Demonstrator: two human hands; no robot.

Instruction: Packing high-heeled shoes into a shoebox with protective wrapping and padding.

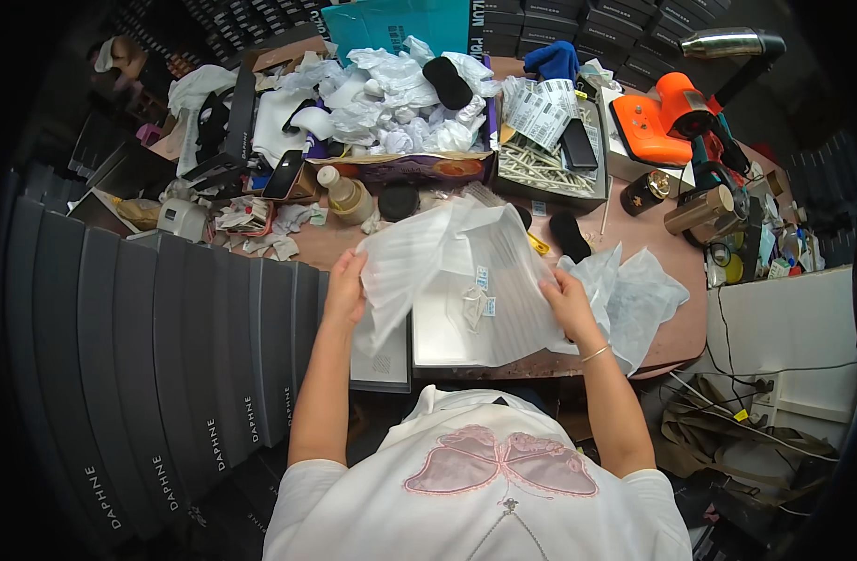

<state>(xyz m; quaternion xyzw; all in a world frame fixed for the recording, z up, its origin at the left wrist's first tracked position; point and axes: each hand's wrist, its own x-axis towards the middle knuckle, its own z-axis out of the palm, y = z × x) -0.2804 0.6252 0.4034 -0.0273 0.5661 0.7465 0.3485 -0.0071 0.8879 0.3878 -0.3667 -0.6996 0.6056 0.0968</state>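
A thin, see-through white packing sheet [396, 266] is stretched between my two hands. Its left edge is pinched in my left hand [345, 286], and my right hand [569, 304] grips the right edge. Under the sheet lies an open shoebox [433, 348] with a white inside, partly veiled by it. Small packets with blue print [478, 297] show through the sheet. Beside my right hand, more crumpled white tissue paper [639, 304] rests on the table. A grey box lid [382, 365] sits to the left of the open box.
Stacked dark shoeboxes [185, 337] line my left side. Behind the sheet stand a carton of crumpled paper [405, 168], a tray of white sticks [550, 178], a bottle [344, 196] and a dark jar [645, 193]. An orange device [653, 131] is at back right; cables hang [728, 374] below.
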